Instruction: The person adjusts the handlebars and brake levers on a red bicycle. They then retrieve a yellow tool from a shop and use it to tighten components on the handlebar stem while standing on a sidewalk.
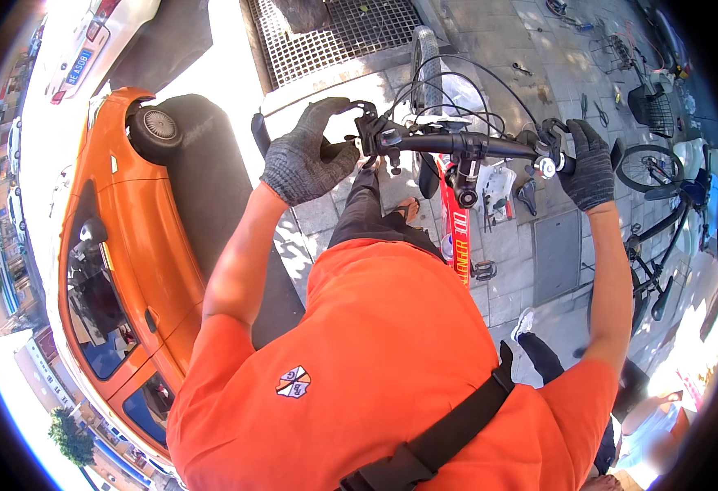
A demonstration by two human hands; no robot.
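Note:
A black bicycle handlebar (428,142) with brake and shift fittings spans the space in front of me. My left hand (306,155), in a dark grey knit glove, closes around its left end. The index finger reaches the left brake lever mount (365,110), and the thumb lies below with a small gap between. My right hand (590,168), gloved alike, wraps the right grip beside a silver round fitting (545,167). Several black cables (477,78) loop ahead of the bar. Below it run the red frame (458,233) and the front wheel (426,69); my palms hide the grips.
An orange car (142,254) stands at the left, with a white car (97,45) beyond. Tools lie on the paving, including pliers (601,113) and a black saddle (527,196). Another bicycle (661,245) is at the right. Other people's legs (543,356) show at lower right.

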